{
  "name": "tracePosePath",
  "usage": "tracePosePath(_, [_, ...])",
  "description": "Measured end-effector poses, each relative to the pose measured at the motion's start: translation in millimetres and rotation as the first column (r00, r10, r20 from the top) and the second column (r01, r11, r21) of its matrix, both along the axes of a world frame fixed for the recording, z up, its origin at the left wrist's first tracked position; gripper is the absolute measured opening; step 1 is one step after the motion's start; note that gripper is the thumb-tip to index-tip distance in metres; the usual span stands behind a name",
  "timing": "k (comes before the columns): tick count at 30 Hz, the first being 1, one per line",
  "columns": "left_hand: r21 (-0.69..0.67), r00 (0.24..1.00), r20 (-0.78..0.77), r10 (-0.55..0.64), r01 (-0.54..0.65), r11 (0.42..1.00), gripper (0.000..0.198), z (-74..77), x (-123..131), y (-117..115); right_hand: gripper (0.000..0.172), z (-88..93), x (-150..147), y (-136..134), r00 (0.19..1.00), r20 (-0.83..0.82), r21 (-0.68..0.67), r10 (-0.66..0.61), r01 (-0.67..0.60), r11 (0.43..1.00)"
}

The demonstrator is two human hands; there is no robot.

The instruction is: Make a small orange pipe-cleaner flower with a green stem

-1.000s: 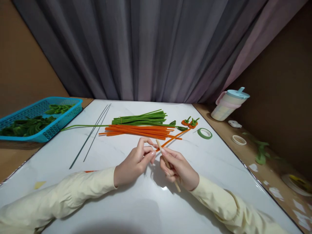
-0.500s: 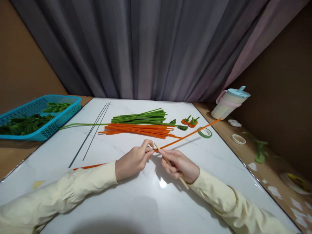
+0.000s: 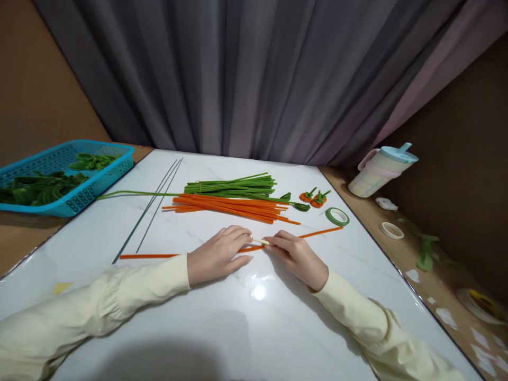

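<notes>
A thin wooden stick (image 3: 260, 241) lies level between my two hands, close above the white table (image 3: 222, 328). My left hand (image 3: 218, 254) has its fingers closed over the stick's left end, thumb lower down. With fingertips pinched together, my right hand (image 3: 299, 256) grips the other end. An orange pipe cleaner (image 3: 319, 232) passes by the stick and runs out behind my right hand; whether it is wound on the stick I cannot tell. Another orange stretch (image 3: 146, 256) emerges left of my left wrist. Beyond my hands lie a bundle of orange pipe cleaners (image 3: 230, 207) and green ones (image 3: 232, 185).
At the right are small orange-and-green pipe-cleaner pieces (image 3: 318, 199), green tape (image 3: 337, 216), a tumbler (image 3: 381, 172) and a white ring (image 3: 391, 230). A blue basket (image 3: 71, 203) with green pieces stands left, near dark thin rods (image 3: 145, 211).
The stick has swung from slanting in my right hand to level between both hands. The orange pipe cleaner has dropped from raised to near the table. My left hand has turned palm down.
</notes>
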State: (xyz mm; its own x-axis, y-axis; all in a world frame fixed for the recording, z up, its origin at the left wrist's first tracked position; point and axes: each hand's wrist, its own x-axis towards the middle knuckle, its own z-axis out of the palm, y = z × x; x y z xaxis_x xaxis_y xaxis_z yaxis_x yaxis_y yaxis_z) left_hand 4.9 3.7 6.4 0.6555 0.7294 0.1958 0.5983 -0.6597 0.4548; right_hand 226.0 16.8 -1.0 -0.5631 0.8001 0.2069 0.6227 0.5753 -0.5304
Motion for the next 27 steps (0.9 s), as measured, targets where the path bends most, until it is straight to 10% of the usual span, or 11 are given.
tracePosePath(6, [-0.102, 0.964, -0.156, -0.216, 0.201, 0.974, 0.062, -10.9, -21, -8, 0.030, -12.3, 6, 12, 0.995, 0.078, 0.115, -0.059, 0.050, 0.992])
tracePosePath(12, [-0.246, 0.994, -0.094, -0.048, 0.024, 0.969, 0.057, -2.4, -10, -28, 0.034, -7.3, -5, -2, 0.896, 0.345, 0.307, -0.281, 0.175, 0.936])
tracePosePath(18, [0.081, 0.989, -0.145, -0.021, 0.033, 0.996, 0.053, 15.7, -5, -9, 0.015, -5.6, -22, -29, 0.898, 0.341, 0.349, -0.280, 0.156, 0.924])
tracePosePath(27, [0.280, 0.939, -0.306, -0.156, 0.246, 0.928, 0.047, -26.1, -9, 4, 0.010, -1.2, -37, -37, 0.901, 0.388, 0.152, -0.196, 0.147, 0.977])
